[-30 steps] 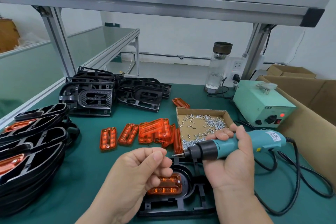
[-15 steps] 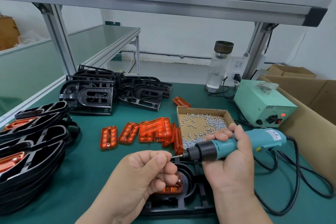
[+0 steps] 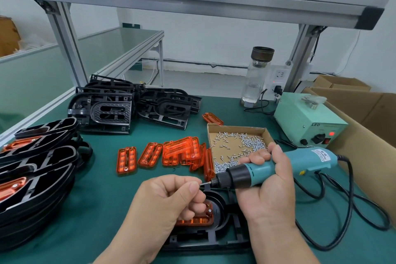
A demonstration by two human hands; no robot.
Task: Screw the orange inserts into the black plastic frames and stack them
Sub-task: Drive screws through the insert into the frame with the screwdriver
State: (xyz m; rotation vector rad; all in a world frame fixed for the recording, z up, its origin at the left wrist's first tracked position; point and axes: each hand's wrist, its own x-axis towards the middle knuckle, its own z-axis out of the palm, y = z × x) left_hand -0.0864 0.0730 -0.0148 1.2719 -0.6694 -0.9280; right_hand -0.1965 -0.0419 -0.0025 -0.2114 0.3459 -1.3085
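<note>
while our right hand grips the teal screwdriver, our left hand curls, thumb and forefinger pinching its bit above the black frame.

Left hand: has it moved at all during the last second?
Yes. The left hand has shifted right, toward the bit of the screwdriver, and now covers more of the orange insert in the black frame.
</note>
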